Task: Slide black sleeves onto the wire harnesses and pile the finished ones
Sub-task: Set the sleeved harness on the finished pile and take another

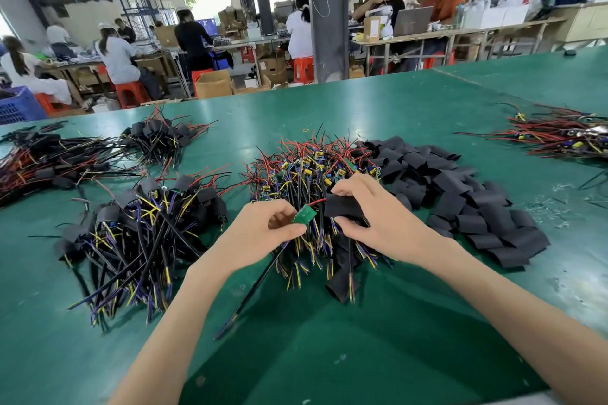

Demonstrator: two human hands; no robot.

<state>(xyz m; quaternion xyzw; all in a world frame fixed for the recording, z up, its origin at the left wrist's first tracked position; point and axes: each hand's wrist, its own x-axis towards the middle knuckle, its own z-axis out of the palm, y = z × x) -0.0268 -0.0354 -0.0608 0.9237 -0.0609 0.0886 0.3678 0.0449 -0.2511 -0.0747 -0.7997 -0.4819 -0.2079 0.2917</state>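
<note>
The small green circuit board of a wire harness is pinched between the thumb and curled fingers of the left hand, over the middle of the green table surface and closer to its near edge. A red lead runs from the board toward a black sleeve, which the right hand grips between thumb and fingers. Board and sleeve are just beside each other, and I cannot tell whether the lead has entered the sleeve. The harness's black cable trails toward the near edge.

Directly behind the hands lies a pile of bare harnesses — red wires, yellow and blue components, green boards. Touching it on the right is a heap of loose sleeves, flat and overlapping. To the left sits a pile of sleeved harnesses, with a second sleeved pile beyond it toward the far edge and a third pile at the left edge. Another bare bundle lies near the right edge, well apart. A yellow rubber band lies alone behind the middle pile.

Past the far edge, on the floor, stand a blue plastic crate and an open cardboard box — the contents of either cannot be made out. People sit on red stools at benches.
</note>
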